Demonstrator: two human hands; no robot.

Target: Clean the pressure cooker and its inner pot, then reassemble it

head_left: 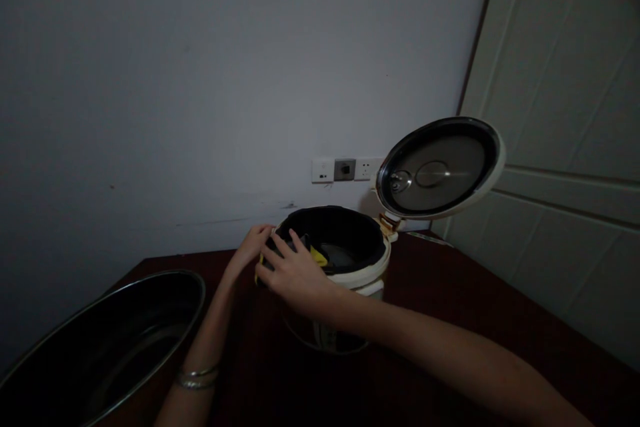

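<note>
An electric pressure cooker [367, 275] with a white rim and a dark inside stands on the table, its round lid [440, 167] tipped up on a hinge at the right. My right hand [299, 275] is bent over the left front of the rim, closed on a black and yellow cloth [319, 256]. Part of the cloth hangs inside the cooker; the rest is under my fingers. At the cooker's left side, my left hand [251, 245] curls its fingers against the rim. Its fingertips are partly hidden.
A large dark metal pot [199, 290] sits at the lower left, beside my left forearm. The dark red table [425, 293] meets a pale wall [200, 80] with switches and sockets [345, 169]. A panelled door [565, 100] is on the right.
</note>
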